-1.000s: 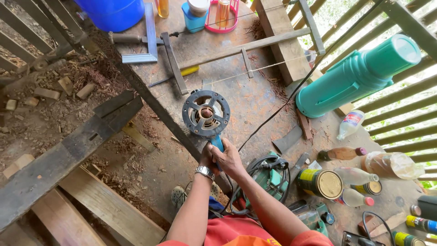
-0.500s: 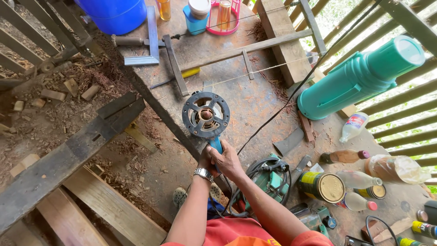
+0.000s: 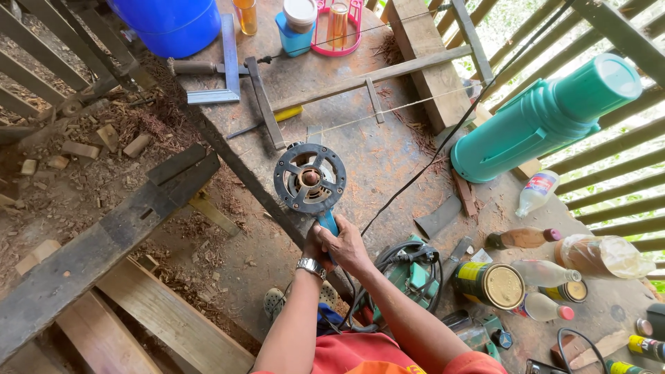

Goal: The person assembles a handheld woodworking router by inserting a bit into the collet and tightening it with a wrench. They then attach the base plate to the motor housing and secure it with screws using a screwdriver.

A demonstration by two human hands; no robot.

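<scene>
Both of your hands close on the blue handle (image 3: 327, 223) of an angle grinder (image 3: 309, 179) at the edge of a worn wooden workbench (image 3: 388, 159). Your right hand (image 3: 346, 244) wraps the handle from the right, fingers curled tight around it, and your left hand (image 3: 315, 248), wristwatch (image 3: 311, 266) on its wrist, clamps the same handle from the left just below the tool's head. The grinder's round black guard and disc stand just beyond your knuckles, face up toward the camera, over the bench's near edge, so the tool's working end lies straight ahead of the grip and away from your body. A black cable (image 3: 443, 138) runs from beside your right hand across the bench toward the slatted railing. Farther back on the bench lie a metal square (image 3: 225, 69), a long wooden strip (image 3: 374, 76) and a yellow-handled tool (image 3: 277, 118). A large teal flask (image 3: 547, 118) lies on its side to the right, well apart from your hands. Near your right forearm sit a green power tool (image 3: 409, 273) wrapped in its cord, an open tin can (image 3: 490, 284) and several plastic bottles (image 3: 547, 277). A blue tub (image 3: 173, 24) stands at the far corner, and wood offcuts and shavings litter the ground (image 3: 83, 159) to your left.
</scene>
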